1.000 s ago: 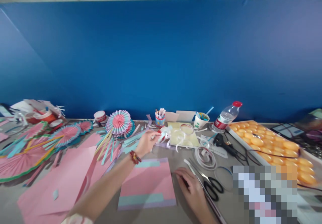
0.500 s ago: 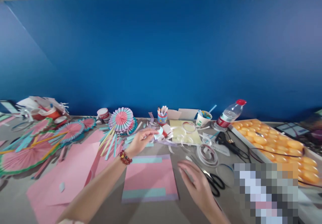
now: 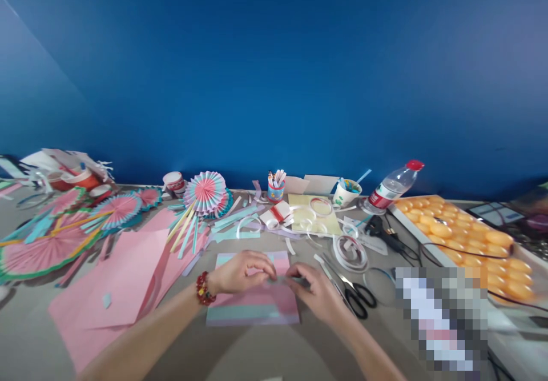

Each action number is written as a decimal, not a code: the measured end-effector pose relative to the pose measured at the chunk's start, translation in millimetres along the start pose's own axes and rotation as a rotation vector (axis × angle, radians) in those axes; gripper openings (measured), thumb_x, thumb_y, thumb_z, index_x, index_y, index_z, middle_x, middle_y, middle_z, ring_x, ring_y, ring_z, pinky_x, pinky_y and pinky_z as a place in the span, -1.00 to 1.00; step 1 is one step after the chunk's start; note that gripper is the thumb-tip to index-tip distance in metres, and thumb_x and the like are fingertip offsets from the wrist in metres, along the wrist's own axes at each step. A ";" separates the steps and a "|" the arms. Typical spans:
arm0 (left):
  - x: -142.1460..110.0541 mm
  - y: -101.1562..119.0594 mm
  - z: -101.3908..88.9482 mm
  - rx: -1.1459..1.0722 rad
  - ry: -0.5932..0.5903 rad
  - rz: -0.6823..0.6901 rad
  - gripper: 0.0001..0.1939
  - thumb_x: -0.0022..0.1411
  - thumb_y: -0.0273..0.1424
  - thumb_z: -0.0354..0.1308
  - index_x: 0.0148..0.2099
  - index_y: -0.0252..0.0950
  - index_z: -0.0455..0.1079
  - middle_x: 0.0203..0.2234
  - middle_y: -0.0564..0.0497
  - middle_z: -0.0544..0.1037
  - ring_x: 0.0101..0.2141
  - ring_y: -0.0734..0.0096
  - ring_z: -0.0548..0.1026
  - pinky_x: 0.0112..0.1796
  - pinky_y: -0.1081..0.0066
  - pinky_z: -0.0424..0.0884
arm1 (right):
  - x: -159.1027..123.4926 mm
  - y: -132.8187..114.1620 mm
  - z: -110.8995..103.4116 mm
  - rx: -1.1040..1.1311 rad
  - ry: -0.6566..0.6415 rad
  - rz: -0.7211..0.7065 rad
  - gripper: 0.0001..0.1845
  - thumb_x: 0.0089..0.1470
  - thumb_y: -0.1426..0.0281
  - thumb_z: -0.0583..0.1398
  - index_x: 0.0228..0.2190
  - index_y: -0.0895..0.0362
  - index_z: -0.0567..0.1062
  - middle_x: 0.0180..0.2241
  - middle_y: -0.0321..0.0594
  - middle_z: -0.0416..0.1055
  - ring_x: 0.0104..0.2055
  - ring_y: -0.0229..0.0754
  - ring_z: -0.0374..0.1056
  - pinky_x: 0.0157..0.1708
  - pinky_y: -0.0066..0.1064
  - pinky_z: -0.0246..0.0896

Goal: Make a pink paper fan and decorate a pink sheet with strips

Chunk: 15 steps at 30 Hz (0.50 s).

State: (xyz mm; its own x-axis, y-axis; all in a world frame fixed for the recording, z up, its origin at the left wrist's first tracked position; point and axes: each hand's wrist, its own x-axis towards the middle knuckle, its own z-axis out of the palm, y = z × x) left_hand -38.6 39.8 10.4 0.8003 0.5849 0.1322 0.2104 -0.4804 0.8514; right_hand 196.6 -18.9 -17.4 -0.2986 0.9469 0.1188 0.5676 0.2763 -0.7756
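Note:
My left hand (image 3: 242, 272), with a red bead bracelet on its wrist, and my right hand (image 3: 314, 292) meet over a pink sheet with teal and lilac bands (image 3: 252, 307) lying on the table. Both hands have their fingers curled and pinched together on a small pale strip (image 3: 285, 280) held between them; it is too small and blurred to name. Black-handled scissors (image 3: 355, 298) lie just right of my right hand.
Pink paper sheets (image 3: 124, 281) lie at the left, with folded paper fans (image 3: 205, 192) and coloured strips behind them. Tape rings (image 3: 350, 252), cups, a water bottle (image 3: 391, 187), a black cable and a tray of orange balls (image 3: 466, 238) fill the right. A blue partition stands behind.
My left hand drew back from the white curls near the back of the table to the pink sheet. My right hand lifted and moved in to meet it. The view tilted down.

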 end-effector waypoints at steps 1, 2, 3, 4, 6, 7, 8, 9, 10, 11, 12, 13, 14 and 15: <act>-2.6 -5.2 2.6 0.032 0.000 0.008 -0.73 0.32 -0.42 0.00 -0.07 -0.27 0.51 -0.17 -0.06 0.60 -0.14 0.35 0.54 -0.06 0.42 0.41 | -2.5 4.1 0.4 0.020 -0.020 0.030 -0.89 0.16 0.37 0.13 -0.38 0.06 0.46 -0.37 -0.30 0.51 -0.30 -0.18 0.43 -0.26 -0.40 0.30; -5.0 -10.9 5.4 0.091 0.008 0.012 -0.71 0.33 -0.40 0.01 0.02 -0.26 0.46 -0.10 -0.08 0.58 -0.07 0.31 0.52 0.01 0.37 0.38 | -4.8 8.5 -0.2 0.027 -0.030 0.053 -0.88 0.15 0.36 0.12 -0.39 0.06 0.45 -0.38 -0.30 0.50 -0.30 -0.17 0.43 -0.26 -0.40 0.29; -7.2 -17.0 8.4 0.172 0.021 0.012 -0.66 0.34 -0.37 0.01 0.12 -0.26 0.39 -0.01 -0.10 0.54 0.01 0.27 0.47 0.07 0.31 0.35 | -6.7 13.1 -1.8 0.027 -0.033 0.067 -0.86 0.16 0.35 0.11 -0.40 0.06 0.44 -0.38 -0.30 0.50 -0.30 -0.17 0.42 -0.27 -0.40 0.28; -9.4 -23.4 11.4 0.266 0.031 0.010 -0.61 0.35 -0.36 0.00 0.20 -0.25 0.31 0.06 -0.11 0.49 0.07 0.24 0.42 0.12 0.26 0.30 | -8.1 17.8 -4.0 0.022 -0.035 0.081 -0.85 0.16 0.34 0.09 -0.40 0.06 0.44 -0.38 -0.31 0.50 -0.30 -0.17 0.42 -0.27 -0.40 0.27; -13.9 -36.0 17.8 0.447 0.012 0.017 -0.55 0.37 -0.34 -0.01 0.27 -0.27 0.21 0.15 -0.14 0.41 0.16 0.20 0.34 0.18 0.18 0.22 | -9.8 26.7 -9.4 0.007 -0.045 0.114 -0.82 0.16 0.30 0.08 -0.38 0.06 0.44 -0.38 -0.32 0.49 -0.30 -0.17 0.41 -0.27 -0.40 0.25; -16.7 -41.6 21.2 0.517 -0.011 0.030 -0.55 0.37 -0.34 0.00 0.27 -0.28 0.21 0.17 -0.14 0.38 0.18 0.19 0.31 0.20 0.17 0.20 | -10.2 30.2 -12.0 0.002 -0.054 0.134 -0.82 0.16 0.30 0.08 -0.37 0.05 0.45 -0.37 -0.32 0.50 -0.29 -0.18 0.41 -0.26 -0.41 0.25; -19.9 -46.1 24.5 0.570 -0.035 0.046 -0.55 0.36 -0.34 0.02 0.26 -0.28 0.22 0.19 -0.13 0.36 0.20 0.17 0.28 0.21 0.16 0.18 | -10.5 32.9 -14.3 0.001 -0.066 0.153 -0.83 0.14 0.30 0.08 -0.35 0.05 0.46 -0.35 -0.32 0.50 -0.28 -0.17 0.41 -0.25 -0.41 0.24; -23.8 -49.3 27.9 0.612 -0.054 0.062 -0.55 0.34 -0.34 0.04 0.25 -0.29 0.24 0.20 -0.13 0.34 0.21 0.16 0.25 0.22 0.15 0.16 | -10.7 34.6 -16.0 0.004 -0.081 0.170 -0.83 0.13 0.31 0.09 -0.32 0.05 0.47 -0.33 -0.32 0.51 -0.27 -0.17 0.41 -0.24 -0.40 0.23; -28.3 -50.9 31.3 0.645 -0.067 0.075 -0.54 0.33 -0.34 0.06 0.24 -0.29 0.24 0.22 -0.12 0.32 0.22 0.15 0.24 0.23 0.15 0.14 | -11.0 35.3 -17.1 0.011 -0.095 0.183 -0.83 0.12 0.31 0.10 -0.31 0.04 0.48 -0.31 -0.31 0.52 -0.26 -0.16 0.41 -0.22 -0.40 0.23; -33.4 -50.8 34.5 0.669 -0.078 0.081 -0.53 0.32 -0.33 0.07 0.25 -0.29 0.23 0.23 -0.11 0.30 0.22 0.14 0.23 0.24 0.14 0.13 | -11.4 35.1 -17.4 0.021 -0.105 0.191 -0.83 0.11 0.32 0.10 -0.30 0.04 0.49 -0.31 -0.31 0.53 -0.24 -0.16 0.42 -0.21 -0.39 0.22; -38.9 -49.3 37.6 0.683 -0.089 0.083 -0.52 0.32 -0.33 0.08 0.26 -0.28 0.22 0.24 -0.09 0.29 0.22 0.15 0.23 0.24 0.14 0.13 | -11.9 34.2 -17.1 0.032 -0.116 0.197 -0.83 0.11 0.32 0.11 -0.31 0.04 0.49 -0.31 -0.31 0.53 -0.24 -0.15 0.41 -0.20 -0.39 0.22; -44.3 -46.7 40.5 0.689 -0.101 0.083 -0.51 0.33 -0.33 0.07 0.27 -0.27 0.20 0.24 -0.08 0.29 0.21 0.16 0.24 0.23 0.15 0.15 | -12.6 33.0 -16.2 0.043 -0.127 0.204 -0.83 0.11 0.31 0.11 -0.32 0.04 0.50 -0.32 -0.32 0.53 -0.24 -0.15 0.41 -0.21 -0.38 0.21; -49.5 -43.4 43.1 0.691 -0.111 0.078 -0.52 0.33 -0.32 0.07 0.27 -0.25 0.20 0.24 -0.07 0.29 0.20 0.18 0.25 0.22 0.16 0.15 | -13.3 31.6 -14.8 0.052 -0.137 0.212 -0.84 0.12 0.30 0.12 -0.35 0.04 0.50 -0.34 -0.33 0.52 -0.26 -0.16 0.41 -0.22 -0.38 0.21; -54.1 -39.9 45.4 0.690 -0.117 0.074 -0.52 0.34 -0.32 0.07 0.26 -0.25 0.20 0.23 -0.06 0.30 0.20 0.18 0.25 0.21 0.17 0.16 | -13.9 30.2 -13.2 0.061 -0.146 0.220 -0.84 0.11 0.29 0.13 -0.37 0.05 0.50 -0.36 -0.34 0.51 -0.27 -0.16 0.40 -0.23 -0.39 0.21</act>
State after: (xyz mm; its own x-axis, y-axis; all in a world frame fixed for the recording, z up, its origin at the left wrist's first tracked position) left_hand -64.8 -2.3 -53.8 0.8734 0.4789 0.0887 0.4301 -0.8437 0.3212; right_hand 228.0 -21.5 -34.3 -0.2834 0.9481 -0.1439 0.5854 0.0522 -0.8091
